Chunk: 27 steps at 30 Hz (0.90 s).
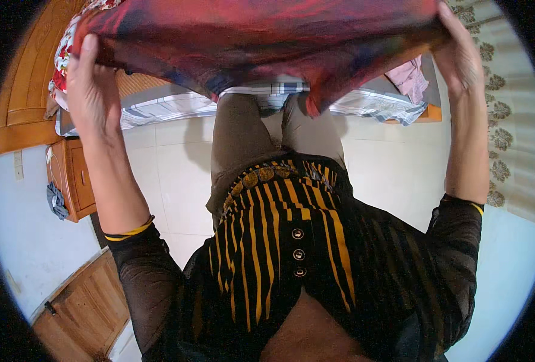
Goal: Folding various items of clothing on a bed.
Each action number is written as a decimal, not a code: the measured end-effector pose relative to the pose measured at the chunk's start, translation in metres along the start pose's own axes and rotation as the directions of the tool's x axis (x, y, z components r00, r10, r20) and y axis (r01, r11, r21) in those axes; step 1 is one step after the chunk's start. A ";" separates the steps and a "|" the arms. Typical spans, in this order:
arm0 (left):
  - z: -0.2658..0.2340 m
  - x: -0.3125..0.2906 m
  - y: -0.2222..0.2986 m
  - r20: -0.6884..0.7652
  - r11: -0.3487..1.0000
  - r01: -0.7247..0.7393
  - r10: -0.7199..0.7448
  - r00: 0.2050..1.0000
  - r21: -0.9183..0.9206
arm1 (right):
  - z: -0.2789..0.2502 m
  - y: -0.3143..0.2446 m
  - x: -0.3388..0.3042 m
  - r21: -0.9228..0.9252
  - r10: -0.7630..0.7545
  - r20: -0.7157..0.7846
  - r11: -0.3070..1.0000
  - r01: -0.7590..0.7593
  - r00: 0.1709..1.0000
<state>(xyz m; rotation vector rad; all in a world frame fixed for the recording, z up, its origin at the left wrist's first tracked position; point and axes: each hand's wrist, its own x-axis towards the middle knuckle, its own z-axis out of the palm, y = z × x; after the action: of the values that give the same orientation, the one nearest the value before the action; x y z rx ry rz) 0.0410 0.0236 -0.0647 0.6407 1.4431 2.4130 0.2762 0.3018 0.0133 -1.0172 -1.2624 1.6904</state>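
Note:
A red garment or cloth (261,36) with dark blue and purple patches is stretched wide across the top of the view; its exact kind cannot be made out. My left hand (94,90) grips its left end, thumb on top. At the opposite end my right hand (460,66) pinches the upper right edge. Between the hands the lower edge sags, and one pointed corner hangs right of the middle, over my knee. Its top runs out of view.
Behind the cloth is a bed with a checked sheet (376,107) and a pink cloth (409,79). Left are a wooden headboard (29,78) and a nightstand (80,181). A patterned curtain (500,120) hangs right; a wooden door (83,301) is at lower left.

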 end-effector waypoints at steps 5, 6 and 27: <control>0.024 -0.016 0.034 0.115 0.985 -0.174 0.172 0.978 0.012 | -0.072 0.000 0.021 -0.233 -0.507 0.369 0.761 0.605 0.779; 0.025 -0.011 0.033 0.116 0.985 -0.170 0.168 0.979 0.007 | -0.076 -0.003 0.021 -0.223 -0.579 0.511 0.625 0.748 0.635; 0.080 0.224 -0.030 0.261 0.955 0.100 -0.176 0.949 0.279 | 0.002 -0.031 0.214 -0.295 -0.203 0.546 0.862 0.413 0.813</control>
<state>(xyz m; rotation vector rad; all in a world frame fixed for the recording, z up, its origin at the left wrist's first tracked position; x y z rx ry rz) -0.1151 0.1959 -0.0052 0.8718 1.6336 1.9447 0.1972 0.5030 0.0128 -0.5367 -2.0657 1.5019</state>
